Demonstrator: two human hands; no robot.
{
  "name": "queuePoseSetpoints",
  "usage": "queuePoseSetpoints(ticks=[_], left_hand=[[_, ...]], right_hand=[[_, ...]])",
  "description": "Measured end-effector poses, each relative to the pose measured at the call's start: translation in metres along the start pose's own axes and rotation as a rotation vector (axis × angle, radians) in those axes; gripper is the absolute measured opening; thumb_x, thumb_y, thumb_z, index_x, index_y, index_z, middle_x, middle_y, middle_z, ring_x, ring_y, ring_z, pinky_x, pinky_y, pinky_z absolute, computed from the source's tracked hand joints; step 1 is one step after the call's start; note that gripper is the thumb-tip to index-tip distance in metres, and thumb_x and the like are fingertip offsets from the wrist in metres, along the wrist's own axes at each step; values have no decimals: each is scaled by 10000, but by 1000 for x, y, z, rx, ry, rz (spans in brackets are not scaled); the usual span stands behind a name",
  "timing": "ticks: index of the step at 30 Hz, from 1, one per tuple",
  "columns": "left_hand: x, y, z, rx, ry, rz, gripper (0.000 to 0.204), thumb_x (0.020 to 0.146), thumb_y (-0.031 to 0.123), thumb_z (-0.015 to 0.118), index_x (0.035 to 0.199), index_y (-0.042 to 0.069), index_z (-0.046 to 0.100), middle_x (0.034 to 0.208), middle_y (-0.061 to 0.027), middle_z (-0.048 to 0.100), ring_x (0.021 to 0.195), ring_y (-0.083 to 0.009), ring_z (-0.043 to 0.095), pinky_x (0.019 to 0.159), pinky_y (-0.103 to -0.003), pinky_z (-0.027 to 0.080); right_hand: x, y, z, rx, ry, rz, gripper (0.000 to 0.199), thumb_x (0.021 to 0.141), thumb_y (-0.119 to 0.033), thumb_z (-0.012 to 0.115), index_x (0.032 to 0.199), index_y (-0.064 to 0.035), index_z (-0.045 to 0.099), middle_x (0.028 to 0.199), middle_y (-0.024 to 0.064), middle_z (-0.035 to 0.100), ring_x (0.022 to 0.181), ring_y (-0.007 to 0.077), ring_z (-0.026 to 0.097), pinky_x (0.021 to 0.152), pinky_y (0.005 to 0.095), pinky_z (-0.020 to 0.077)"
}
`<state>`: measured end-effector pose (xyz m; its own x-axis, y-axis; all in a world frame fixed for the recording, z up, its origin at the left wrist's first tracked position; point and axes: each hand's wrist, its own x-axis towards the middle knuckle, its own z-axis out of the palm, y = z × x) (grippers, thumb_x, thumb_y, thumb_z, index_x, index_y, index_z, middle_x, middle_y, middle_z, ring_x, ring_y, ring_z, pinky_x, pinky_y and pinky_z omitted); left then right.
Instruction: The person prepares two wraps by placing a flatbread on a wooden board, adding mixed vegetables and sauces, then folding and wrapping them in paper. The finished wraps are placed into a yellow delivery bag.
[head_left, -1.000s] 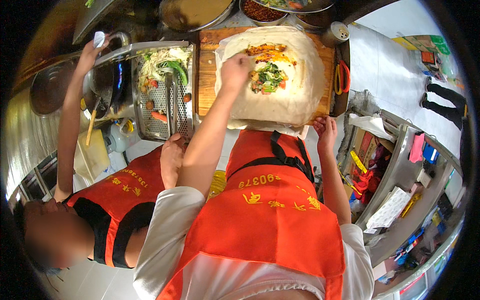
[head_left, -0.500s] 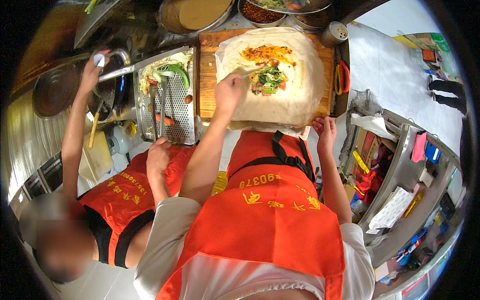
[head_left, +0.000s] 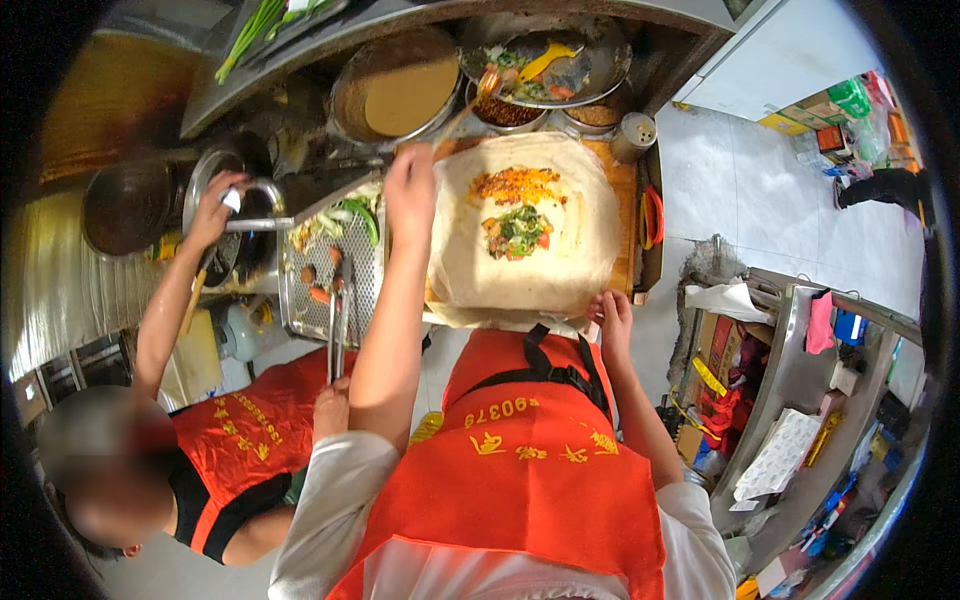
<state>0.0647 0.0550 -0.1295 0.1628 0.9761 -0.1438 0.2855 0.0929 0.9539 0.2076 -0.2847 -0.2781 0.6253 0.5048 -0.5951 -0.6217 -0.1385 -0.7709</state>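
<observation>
Two toppings sat on our pale dough sheet (head_left: 580,255), which lay flat on the wooden board (head_left: 622,175) before us: one orange-red sauce streak (head_left: 513,185) on the far side and one chopped-vegetable heap (head_left: 518,232) just nearer. Progress, as we judged it: both toppings placed; no fold made, heap uncovered.

Our left hand (head_left: 410,200) was closed round a slim-handled tool (head_left: 486,84), whose orange-stained tip was at the vegetable bowl (head_left: 612,62); over or beside it, we could not tell. Our right hand (head_left: 612,312) had its fingers curled at the sheet's near right corner; we could not tell whether they pinched the edge.

Count: one sheet on top (layers beneath uncountable), one board, one slim-handled tool, one yellow utensil (head_left: 548,60) in the bowl, one can (head_left: 634,135), one perforated tray (head_left: 362,268), and one pair of tongs (head_left: 340,310) in a co-worker's hand (head_left: 330,408).
</observation>
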Motion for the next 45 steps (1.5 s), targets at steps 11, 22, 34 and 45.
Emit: queuePoseSetpoints(ticks=[11, 22, 34, 45], left_hand=[[-72, -72, -14, 132, 8, 55, 287, 984, 267, 575, 1105, 8, 608, 798, -2, 559, 750, -98, 504, 694, -244, 434], [-211, -230, -18, -598, -220, -832, 250, 924, 297, 678, 1062, 117, 573, 1044, -30, 635, 941, -141, 602, 795, -279, 482], [-206, -194, -26, -899, -412, -1054, 312, 962, 321, 596, 1213, 138, 558, 1181, -76, 623, 1016, -221, 605, 842, -382, 506], [-159, -111, 1, -1032, -197, -649, 325, 983, 274, 522, 1252, 91, 534, 1182, -82, 625, 1040, -222, 585, 800, -363, 493]], right_hand=[[-29, 7, -4, -4, 96, 313, 191, 950, -147, 581, 1089, -22, 547, 881, 52, 581, 767, 143, 572, 682, 285, 489], [-11, 66, 29, 96, -27, 520, 302, 931, -93, 590, 1211, -40, 488, 1009, 68, 599, 854, 163, 607, 821, 353, 564], [-53, 24, 47, 137, -52, 572, 188, 946, -137, 643, 1035, -70, 492, 924, 25, 601, 721, 115, 590, 670, 268, 548], [-41, -51, 89, 71, -59, 259, 172, 1036, -198, 456, 1163, -99, 516, 1095, 20, 553, 978, 168, 554, 856, 346, 486]])
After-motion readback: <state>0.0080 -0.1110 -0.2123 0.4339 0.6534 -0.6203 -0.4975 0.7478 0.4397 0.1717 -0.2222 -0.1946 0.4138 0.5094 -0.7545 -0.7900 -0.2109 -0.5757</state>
